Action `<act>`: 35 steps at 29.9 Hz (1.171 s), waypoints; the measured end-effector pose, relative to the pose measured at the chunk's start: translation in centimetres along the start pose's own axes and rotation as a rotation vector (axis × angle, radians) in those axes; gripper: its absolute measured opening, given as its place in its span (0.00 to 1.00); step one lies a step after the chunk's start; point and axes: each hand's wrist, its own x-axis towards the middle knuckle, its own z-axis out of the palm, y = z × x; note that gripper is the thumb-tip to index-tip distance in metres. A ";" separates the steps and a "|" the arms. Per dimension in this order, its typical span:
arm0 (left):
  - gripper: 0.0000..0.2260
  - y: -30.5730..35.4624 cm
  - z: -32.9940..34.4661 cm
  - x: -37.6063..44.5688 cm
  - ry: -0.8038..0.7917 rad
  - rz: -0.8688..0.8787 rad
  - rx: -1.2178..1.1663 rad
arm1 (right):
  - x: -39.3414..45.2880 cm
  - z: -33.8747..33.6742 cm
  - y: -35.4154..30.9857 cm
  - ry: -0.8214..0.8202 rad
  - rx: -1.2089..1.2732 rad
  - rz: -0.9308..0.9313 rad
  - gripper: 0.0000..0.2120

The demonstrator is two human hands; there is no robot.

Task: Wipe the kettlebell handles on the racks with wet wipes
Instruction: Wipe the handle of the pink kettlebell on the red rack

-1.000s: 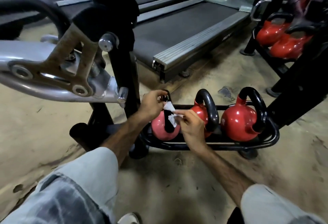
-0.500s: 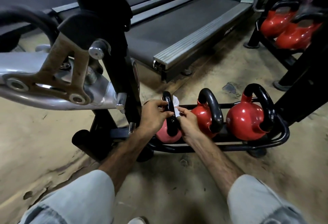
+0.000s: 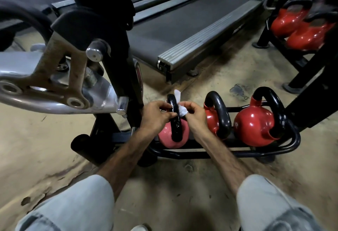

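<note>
Nearest: two knees in pale denim at the bottom edge, bare forearms reaching forward over a stained tan concrete floor.

Left hand: fingers closed around the left side of the black handle of the pink kettlebell. Right hand: fingers pinched shut on a crumpled white wet wipe, pressed against the handle's right side; one corner of the wipe sticks up above the loop.

Pink kettlebell: upright at the left end of a low black tubular rack; handle loop seen edge-on, its long axis vertical. Body matte pink, handle glossy black with a wet sheen.

Same rack, rightward: a red kettlebell at the middle, a larger red kettlebell at the right end, both upright with black handles.

Left: silver and black exercise machine frame. Beyond: treadmill deck, rear end toward the rack. Far right: a second rack with red kettlebells, blurred.
</note>
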 end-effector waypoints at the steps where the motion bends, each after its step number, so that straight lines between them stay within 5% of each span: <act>1: 0.13 0.0 0.0 0.0 -0.002 -0.006 -0.010 | 0.9 0.5 -0.4 0.003 0.041 0.032 0.05; 7: 0.13 -0.3 0.4 0.0 0.024 0.020 0.017 | 3.0 3.7 1.5 -0.024 0.451 0.385 0.06; 16: 0.14 -0.5 0.3 0.2 0.003 -0.006 -0.013 | 2.8 0.2 -1.2 0.011 0.598 0.297 0.09; 21: 0.14 -0.3 0.2 0.2 -0.003 -0.020 -0.036 | 3.2 0.9 -1.5 -0.046 0.197 0.221 0.08; 29: 0.15 -0.6 0.2 0.0 -0.012 -0.017 -0.070 | 3.1 -0.6 -2.9 -0.102 -0.649 -0.247 0.13; 35: 0.17 -0.8 0.0 0.2 -0.041 -0.044 -0.076 | 4.4 -0.3 -4.1 -0.214 -0.820 -0.535 0.11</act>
